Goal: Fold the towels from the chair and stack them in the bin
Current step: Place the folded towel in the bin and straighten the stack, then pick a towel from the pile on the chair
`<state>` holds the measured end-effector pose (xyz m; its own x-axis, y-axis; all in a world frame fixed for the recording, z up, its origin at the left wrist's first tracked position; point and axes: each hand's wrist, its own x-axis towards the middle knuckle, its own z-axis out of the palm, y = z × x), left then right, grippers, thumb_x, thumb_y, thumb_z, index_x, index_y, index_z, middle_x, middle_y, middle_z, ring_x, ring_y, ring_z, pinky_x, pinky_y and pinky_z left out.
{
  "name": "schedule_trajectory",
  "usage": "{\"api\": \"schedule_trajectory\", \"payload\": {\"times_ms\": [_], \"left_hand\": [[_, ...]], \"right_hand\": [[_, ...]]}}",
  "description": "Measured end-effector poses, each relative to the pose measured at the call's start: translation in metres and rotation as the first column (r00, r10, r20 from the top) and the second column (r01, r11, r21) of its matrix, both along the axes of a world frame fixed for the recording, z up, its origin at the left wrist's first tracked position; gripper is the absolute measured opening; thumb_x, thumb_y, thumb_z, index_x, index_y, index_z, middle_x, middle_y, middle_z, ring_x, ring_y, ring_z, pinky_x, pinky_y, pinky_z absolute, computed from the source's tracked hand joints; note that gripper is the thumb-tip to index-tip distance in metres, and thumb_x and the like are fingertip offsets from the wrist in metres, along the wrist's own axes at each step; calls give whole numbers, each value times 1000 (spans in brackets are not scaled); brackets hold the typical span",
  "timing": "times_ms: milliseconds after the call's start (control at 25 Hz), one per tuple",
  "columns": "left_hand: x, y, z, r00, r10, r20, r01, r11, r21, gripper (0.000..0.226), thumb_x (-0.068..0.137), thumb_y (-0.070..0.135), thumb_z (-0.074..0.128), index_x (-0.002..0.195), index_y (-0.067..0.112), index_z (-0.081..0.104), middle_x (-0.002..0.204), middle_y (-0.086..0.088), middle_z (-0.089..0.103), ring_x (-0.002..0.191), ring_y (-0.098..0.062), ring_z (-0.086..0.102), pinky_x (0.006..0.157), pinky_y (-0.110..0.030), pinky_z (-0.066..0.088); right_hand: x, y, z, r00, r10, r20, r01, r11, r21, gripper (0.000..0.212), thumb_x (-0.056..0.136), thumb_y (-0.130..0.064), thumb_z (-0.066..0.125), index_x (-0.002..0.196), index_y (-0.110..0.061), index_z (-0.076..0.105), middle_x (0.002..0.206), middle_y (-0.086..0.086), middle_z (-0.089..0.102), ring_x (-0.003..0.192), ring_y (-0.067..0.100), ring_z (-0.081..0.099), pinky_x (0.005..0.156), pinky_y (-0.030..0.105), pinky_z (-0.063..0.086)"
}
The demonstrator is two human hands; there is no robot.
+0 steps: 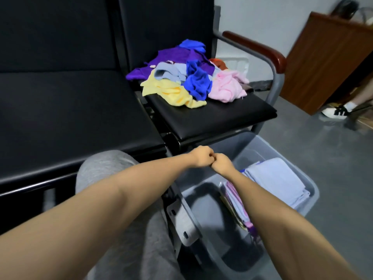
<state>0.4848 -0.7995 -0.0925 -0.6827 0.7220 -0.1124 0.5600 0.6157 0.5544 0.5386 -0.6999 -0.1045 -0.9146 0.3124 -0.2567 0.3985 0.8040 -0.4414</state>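
Black seat point(212, 116) w/ towel heap point(187, 77), grey floor point(323, 148); L hand point(201, 158), R hand point(222, 164) fingers point(210, 155) clenched.

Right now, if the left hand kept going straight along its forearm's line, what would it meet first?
The right hand: the left hand is a fist, knuckle to knuckle with it, and both hold nothing. Past that lies the grey bin, though depth is unclear.
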Motion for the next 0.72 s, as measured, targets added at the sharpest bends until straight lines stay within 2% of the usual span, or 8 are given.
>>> {"api": "schedule_trajectory", "payload": {"times_ms": [120, 200, 280, 440, 520, 600, 720], "left_hand": [[-17, -3, 41, 988, 140, 65, -152, 956, 249, 24, 89, 12, 52, 105, 7, 69, 106, -12, 69, 98, -23, 61, 84, -28, 45], [-31, -1, 66, 974, 173, 145, -218, 890, 401, 21, 86, 9, 53, 101, 5, 68, 89, -9, 68, 84, -21, 58, 78, -29, 44], [-51, -2, 88, 963, 203, 179, -267, 829, 491, 20, 85, 6, 54, 100, 4, 66, 78, -6, 63, 80, -21, 55, 75, -28, 42], [-110, -23, 113, 936, 353, -8, -319, 857, 405, 28, 86, 5, 53, 113, 1, 60, 115, -14, 63, 109, -26, 57, 91, -30, 42], [-140, -35, 115, 910, 409, -63, -368, 870, 328, 30, 86, 5, 52, 116, 0, 58, 121, -15, 61, 114, -28, 55, 94, -31, 41], [-163, -40, 111, 901, 427, -78, -394, 879, 267, 31, 87, 7, 52, 117, 1, 56, 121, -16, 60, 114, -30, 54, 93, -32, 41], [-182, -33, 101, 890, 454, -44, -428, 864, 266, 31, 87, 5, 50, 117, 1, 56, 122, -17, 60, 115, -30, 54, 93, -31, 39]], "right_hand": [[-18, 0, 43, 974, -82, -210, 82, 997, -7, 24, 85, -7, 46, 103, -7, 61, 106, 18, 65, 103, 35, 59, 76, 35, 42], [-34, 0, 71, 929, -143, -343, 151, 989, -2, 20, 87, -9, 45, 101, -10, 59, 105, 18, 64, 101, 37, 57, 79, 38, 43], [-55, -2, 95, 887, -161, -433, 174, 985, -9, 20, 90, -16, 45, 106, -14, 58, 108, 16, 64, 103, 37, 57, 82, 38, 43], [-115, -7, 117, 902, -18, -431, 21, 1000, 2, 27, 90, -16, 47, 115, -15, 55, 114, 14, 63, 106, 33, 57, 85, 36, 43], [-142, -8, 114, 914, 65, -402, -55, 998, 36, 33, 88, -14, 49, 120, -13, 52, 117, 16, 59, 107, 33, 56, 87, 37, 43], [-162, -7, 106, 919, 135, -371, -96, 988, 123, 45, 87, -12, 51, 131, -12, 46, 129, 17, 50, 116, 35, 51, 94, 39, 42], [-192, 3, 96, 940, 125, -318, -62, 977, 203, 61, 89, -16, 51, 146, -14, 28, 147, 15, 32, 129, 35, 38, 104, 39, 34]]}}
